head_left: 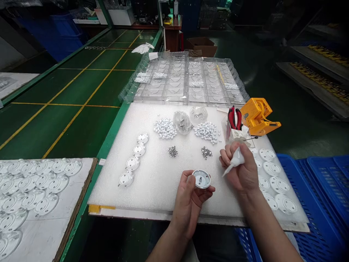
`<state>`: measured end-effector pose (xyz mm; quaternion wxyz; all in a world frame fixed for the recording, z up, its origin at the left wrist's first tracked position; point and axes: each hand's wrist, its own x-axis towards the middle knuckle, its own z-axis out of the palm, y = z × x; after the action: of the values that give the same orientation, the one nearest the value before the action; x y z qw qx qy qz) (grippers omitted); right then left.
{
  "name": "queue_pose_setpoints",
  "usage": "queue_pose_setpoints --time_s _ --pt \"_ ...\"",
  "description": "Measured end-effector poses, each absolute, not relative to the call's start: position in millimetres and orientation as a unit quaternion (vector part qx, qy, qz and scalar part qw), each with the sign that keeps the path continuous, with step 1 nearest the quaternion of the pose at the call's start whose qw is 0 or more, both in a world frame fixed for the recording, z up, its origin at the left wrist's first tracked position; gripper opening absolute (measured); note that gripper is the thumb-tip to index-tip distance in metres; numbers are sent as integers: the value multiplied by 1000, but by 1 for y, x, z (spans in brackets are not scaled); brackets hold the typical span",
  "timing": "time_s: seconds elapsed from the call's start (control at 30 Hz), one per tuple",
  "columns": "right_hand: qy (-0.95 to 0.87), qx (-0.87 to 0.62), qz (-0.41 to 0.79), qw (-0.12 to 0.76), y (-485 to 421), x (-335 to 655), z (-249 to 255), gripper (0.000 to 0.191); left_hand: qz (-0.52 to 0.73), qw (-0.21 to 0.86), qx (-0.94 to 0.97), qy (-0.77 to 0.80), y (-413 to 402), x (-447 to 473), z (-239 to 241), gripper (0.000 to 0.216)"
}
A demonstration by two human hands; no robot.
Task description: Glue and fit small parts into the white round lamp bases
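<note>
Between the thumb and fingers of my left hand (189,198) is a round white plastic part (202,179), tilted so its recessed inner side with a small centre post faces me. My right hand (242,171) grips a small white squeeze bottle (238,158), its thin nozzle pointing down and left, apart from the round part. Beyond the hands lie two piles of small white pieces (165,128) and two little heaps of metal bits (172,151). A short row of white round parts (132,163) sits on the left of the foam sheet (152,189).
Clear plastic trays (177,96) stand at the back. An orange tape dispenser (257,116) and red-handled pliers (235,118) are at the right, above more round parts (279,185). Blue crates (324,203) flank the right edge. A board of similar parts (40,198) lies left.
</note>
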<state>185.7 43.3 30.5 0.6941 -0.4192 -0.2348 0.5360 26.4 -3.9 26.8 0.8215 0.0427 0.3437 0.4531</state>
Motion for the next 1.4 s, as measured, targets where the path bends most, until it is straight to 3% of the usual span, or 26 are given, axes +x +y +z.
queue_pose_setpoints --time_s 0.23,0.47,0.73,1.1,1.4 --pt "-225 -424 535 695 42 180 31 71 469 819 24 331 -5 28 24 49" --pt "-216 -435 519 703 40 177 25 68 470 823 12 318 -4 28 15 54" --pt "-325 -448 350 756 38 173 20 58 498 809 27 311 -8 31 20 44" --pt "-398 -471 316 721 30 173 19 57 484 811 55 323 -7 30 24 46" --pt "-468 -562 270 627 23 179 5 60 492 807 58 323 -7 31 23 44"
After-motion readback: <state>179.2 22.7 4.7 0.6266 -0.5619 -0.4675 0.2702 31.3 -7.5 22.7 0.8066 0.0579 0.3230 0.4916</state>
